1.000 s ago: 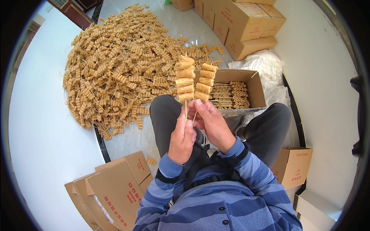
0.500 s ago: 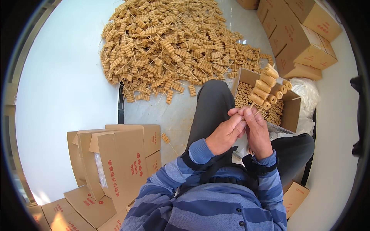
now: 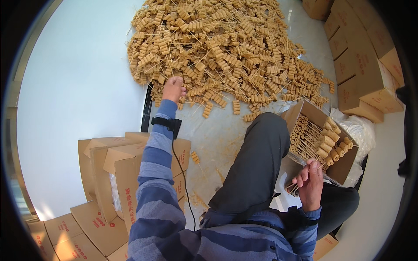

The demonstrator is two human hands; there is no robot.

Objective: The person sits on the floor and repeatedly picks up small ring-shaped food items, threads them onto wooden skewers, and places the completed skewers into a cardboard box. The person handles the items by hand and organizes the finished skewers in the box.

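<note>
My right hand is closed around the thin sticks of skewered food rolls. The tan, ribbed rolls fan out above the fingers, in front of an open carton packed with more of them. Stretched far forward, my left hand is at the near left edge of a large heap of skewered rolls. Its fingers are loosely bent and apart, and no skewer shows in them; the fingertips are partly hidden.
Stacked cartons stand at the far right, beside clear plastic bags. More cartons fill the lower left. A single skewer lies on the grey floor. A black cable hangs from my left wrist strap.
My left hand has left the skewers and reached forward and left to the heap. My right hand keeps the skewers, slightly lower in view. The view has shifted, placing the carton farther right.
</note>
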